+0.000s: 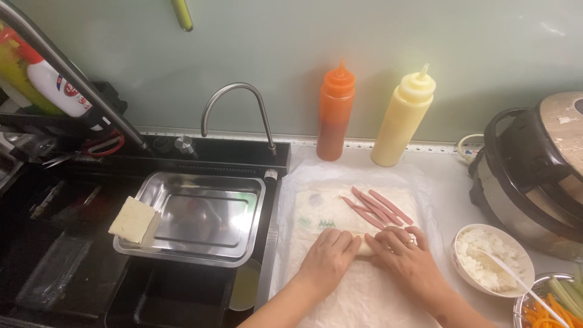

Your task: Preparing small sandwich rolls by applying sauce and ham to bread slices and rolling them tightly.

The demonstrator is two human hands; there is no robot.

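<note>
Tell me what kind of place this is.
Likely a home kitchen counter: a black sink with a curved faucet, two squeeze sauce bottles at the wall, and a rice cooker beside a bowl of rice. Both hands press a roll on a wrap.

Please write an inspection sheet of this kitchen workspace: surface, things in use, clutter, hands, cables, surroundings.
Surface: white counter, covered by a thin white sheet.
Job's things: pale rolled wrap under both hands; pink sausage strips behind it.
Clutter: white bowl of rice with spoon; vegetable sticks; orange squeeze bottle; yellow squeeze bottle.
Hands: left hand and right hand press flat on the roll.
Cables: white cord near the cooker.
Surroundings: black sink, steel tray, pale block, curved tap, round cooker.
</note>
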